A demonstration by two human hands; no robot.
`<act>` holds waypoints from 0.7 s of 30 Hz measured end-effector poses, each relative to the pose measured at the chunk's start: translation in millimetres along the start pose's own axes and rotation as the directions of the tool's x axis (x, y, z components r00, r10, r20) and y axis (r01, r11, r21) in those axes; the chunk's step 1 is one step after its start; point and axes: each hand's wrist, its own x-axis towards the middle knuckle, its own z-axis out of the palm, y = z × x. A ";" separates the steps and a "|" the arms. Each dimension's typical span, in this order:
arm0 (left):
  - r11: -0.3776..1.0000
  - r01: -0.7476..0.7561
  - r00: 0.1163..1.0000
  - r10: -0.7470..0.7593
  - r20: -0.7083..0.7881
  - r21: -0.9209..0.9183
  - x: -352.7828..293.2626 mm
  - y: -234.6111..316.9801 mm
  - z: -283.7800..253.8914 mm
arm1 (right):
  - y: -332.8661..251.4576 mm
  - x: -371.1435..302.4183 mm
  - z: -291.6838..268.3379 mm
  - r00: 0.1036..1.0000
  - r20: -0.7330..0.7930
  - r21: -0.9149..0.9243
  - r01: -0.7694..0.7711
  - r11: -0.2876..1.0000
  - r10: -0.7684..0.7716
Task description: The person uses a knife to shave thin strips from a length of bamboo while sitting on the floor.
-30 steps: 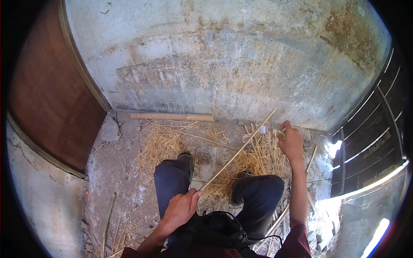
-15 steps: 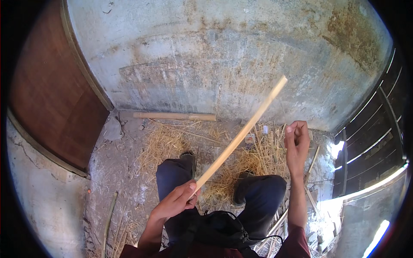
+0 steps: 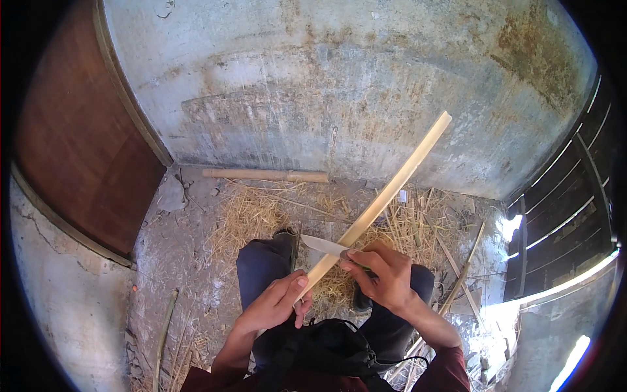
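My left hand (image 3: 275, 302) is closed around the lower end of a long pale strip of split bamboo (image 3: 390, 189). The strip slants up and to the right, its far end raised in front of the wall. In my right hand (image 3: 385, 273) is a knife (image 3: 324, 245) with a pale metal blade. Its blade crosses the strip a short way above my left hand, tip pointing left. The fingers cover most of the knife's handle. Whether the edge bites into the strip I cannot tell.
Straw and shavings (image 3: 248, 219) litter the dirt floor around my feet. A bamboo pole (image 3: 264, 175) lies along the stained wall (image 3: 339, 98). Thin sticks (image 3: 465, 271) lie at the right, another stick (image 3: 166, 336) at the left. Beyond are a brown door (image 3: 85, 130) and dark slats (image 3: 562, 196).
My right hand has come down and left from its raised place to the strip, with the knife now showing in it. The strip has turned slightly, showing more of its pale face.
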 end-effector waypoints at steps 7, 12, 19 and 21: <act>0.971 -0.062 0.991 0.087 -0.098 0.231 0.5 6.6 6.2 | 2.7 -0.1 5.9 1.000 -0.022 -0.060 -0.007 0.998 0.006; 0.957 -0.041 0.984 0.088 -0.153 0.286 1.3 9.9 7.9 | 4.1 1.2 6.4 1.000 -0.018 -0.028 -0.018 0.999 0.017; 0.957 -0.005 0.982 0.060 -0.180 0.291 6.6 12.5 10.8 | -0.1 -11.9 12.5 1.000 0.005 0.035 -0.017 0.999 0.017; 0.950 -0.027 0.979 0.087 -0.182 0.310 7.4 10.3 11.8 | -3.8 -13.1 15.3 1.000 0.025 0.017 -0.006 1.000 0.006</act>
